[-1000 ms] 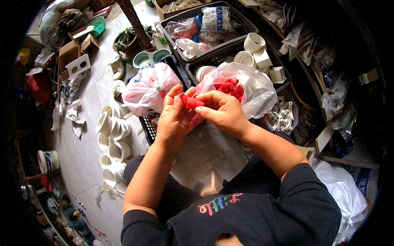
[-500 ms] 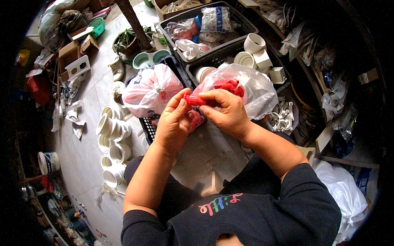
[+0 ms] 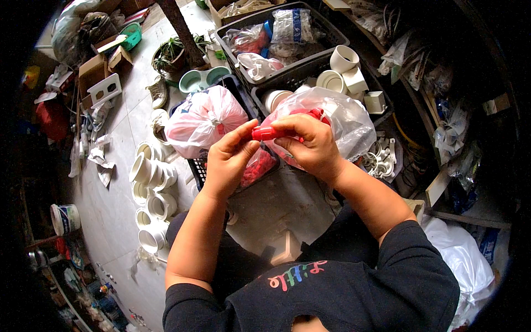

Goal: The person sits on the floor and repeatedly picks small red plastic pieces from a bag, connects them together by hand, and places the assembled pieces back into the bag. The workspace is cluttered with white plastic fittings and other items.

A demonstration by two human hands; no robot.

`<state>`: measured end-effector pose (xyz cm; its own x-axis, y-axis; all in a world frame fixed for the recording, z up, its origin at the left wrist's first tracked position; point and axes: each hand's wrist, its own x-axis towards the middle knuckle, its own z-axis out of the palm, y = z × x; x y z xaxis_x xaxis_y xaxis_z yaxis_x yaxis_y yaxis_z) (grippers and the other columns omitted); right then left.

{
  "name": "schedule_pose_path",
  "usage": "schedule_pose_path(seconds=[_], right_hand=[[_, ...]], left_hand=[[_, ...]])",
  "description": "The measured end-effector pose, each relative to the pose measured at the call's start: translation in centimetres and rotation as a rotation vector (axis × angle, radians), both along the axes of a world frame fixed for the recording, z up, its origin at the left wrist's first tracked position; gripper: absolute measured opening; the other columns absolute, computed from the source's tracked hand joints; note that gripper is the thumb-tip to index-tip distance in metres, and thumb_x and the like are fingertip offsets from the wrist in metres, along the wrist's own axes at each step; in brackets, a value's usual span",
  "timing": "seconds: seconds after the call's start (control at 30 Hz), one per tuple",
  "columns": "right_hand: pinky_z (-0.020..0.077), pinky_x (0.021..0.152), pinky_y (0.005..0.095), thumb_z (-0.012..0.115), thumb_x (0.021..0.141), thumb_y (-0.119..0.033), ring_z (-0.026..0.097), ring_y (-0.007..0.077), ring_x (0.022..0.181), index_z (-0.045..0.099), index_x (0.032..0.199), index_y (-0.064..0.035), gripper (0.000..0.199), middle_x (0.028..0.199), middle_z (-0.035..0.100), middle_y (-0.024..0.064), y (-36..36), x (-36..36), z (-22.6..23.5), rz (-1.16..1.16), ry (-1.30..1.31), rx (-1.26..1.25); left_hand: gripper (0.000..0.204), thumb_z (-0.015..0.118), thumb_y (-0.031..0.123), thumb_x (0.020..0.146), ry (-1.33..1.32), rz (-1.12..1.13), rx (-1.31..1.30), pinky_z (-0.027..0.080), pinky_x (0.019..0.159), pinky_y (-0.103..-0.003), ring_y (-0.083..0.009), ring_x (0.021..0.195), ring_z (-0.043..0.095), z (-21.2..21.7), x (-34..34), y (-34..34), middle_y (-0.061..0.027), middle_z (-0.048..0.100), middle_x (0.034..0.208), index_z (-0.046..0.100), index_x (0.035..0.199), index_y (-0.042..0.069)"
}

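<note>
Between my two hands is a small red plastic fitting [image 3: 266, 133], cylindrical and ribbed, lying roughly sideways. My left hand [image 3: 228, 163] pinches its left end with thumb and fingertips. My right hand [image 3: 313, 145] is closed on the right end, where the fingers hide part of it. Just behind the right hand, an opened clear plastic bag [image 3: 354, 127] has red pieces inside. A knotted whitish bag [image 3: 204, 122] with a pinkish-red tint stands beyond my left hand. More red pieces [image 3: 259, 166] show in the basket beneath my hands.
Black crates [image 3: 251, 88] at the back hold white pipe fittings and bagged goods. White pipe fittings [image 3: 160, 206] stand in a row on the floor at left. White clips [image 3: 384, 157] lie at right. A wooden block [image 3: 286, 249] sits between my legs.
My hands have shifted slightly, and the right hand has turned over the fitting, its fingers covering more of its right end. The left hand has moved a little lower.
</note>
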<state>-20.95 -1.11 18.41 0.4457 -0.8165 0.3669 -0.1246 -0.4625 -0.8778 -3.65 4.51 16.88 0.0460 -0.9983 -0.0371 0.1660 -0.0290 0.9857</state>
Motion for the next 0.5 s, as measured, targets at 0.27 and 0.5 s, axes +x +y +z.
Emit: schedule_pose_path(seconds=[0.27,0.5], right_hand=[[0.0456,0.069,0.0271,0.061,0.072,-0.002,0.059,0.0169,0.076,0.057,0.090,-0.0002,0.018,0.082,0.060,0.0115,0.37,0.15,-0.25,0.056,-0.057,0.363],[0.0461,0.069,0.0276,0.060,0.072,0.000,0.059,0.0196,0.077,0.058,0.088,-0.0008,0.017,0.082,0.060,0.0119,0.01,0.04,-0.32,0.050,-0.029,0.138]], left_hand=[[0.033,0.057,0.002,0.080,-0.029,0.012,-0.071,0.042,0.080,-0.021,-0.0100,0.091,0.053,-0.21,-0.13,0.08,-0.0048,0.058,0.098,0.051,0.112,-0.001],[0.031,0.055,0.010,0.084,0.067,-0.023,0.063,0.046,0.073,-0.023,-0.0114,0.083,0.057,-0.02,0.07,0.06,-0.0064,0.059,0.094,0.051,0.112,-0.002]])
